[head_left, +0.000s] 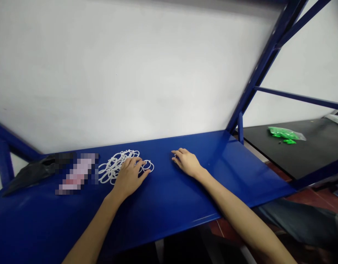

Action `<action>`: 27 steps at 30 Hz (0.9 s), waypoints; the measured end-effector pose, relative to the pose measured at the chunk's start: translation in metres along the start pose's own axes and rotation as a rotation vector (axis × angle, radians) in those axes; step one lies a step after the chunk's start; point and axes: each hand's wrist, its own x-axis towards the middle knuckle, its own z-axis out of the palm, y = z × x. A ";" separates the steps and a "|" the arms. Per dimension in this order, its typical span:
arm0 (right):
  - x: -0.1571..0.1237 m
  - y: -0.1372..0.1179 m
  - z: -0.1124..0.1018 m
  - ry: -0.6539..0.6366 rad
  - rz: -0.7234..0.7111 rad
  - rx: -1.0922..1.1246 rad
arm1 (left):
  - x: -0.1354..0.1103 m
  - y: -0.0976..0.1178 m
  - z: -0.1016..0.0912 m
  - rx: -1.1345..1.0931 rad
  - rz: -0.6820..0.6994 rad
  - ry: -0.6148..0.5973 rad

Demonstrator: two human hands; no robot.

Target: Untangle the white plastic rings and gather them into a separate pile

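Partly, a tangled pile of white rings (pixel 110 171) is covered by the left hand (pixel 130 175) on the blue tabletop (pixel 169 205).
The left fingers are spread over the pile's right side, with loose space left between thumb and forefinger; the right hand (pixel 187 162) is held well apart to the right, its fingers bent, and whether anything is gripped there cannot be told. Beyond the pile's left side, a blurred-out pinkish item (pixel 78 171) and a black plastic bag (pixel 34 173) are laid.
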 end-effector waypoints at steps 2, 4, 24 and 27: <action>-0.003 -0.011 0.003 -0.015 -0.084 0.046 | 0.000 0.002 0.000 -0.014 0.009 -0.016; -0.006 -0.020 0.005 -0.034 -0.151 0.087 | -0.001 0.003 0.000 -0.015 0.028 -0.041; -0.008 -0.038 0.020 -0.044 -0.073 0.793 | 0.000 0.033 -0.008 -0.100 0.235 0.146; -0.008 -0.042 0.022 -0.002 -0.061 0.887 | 0.000 0.037 -0.006 -0.213 0.104 0.144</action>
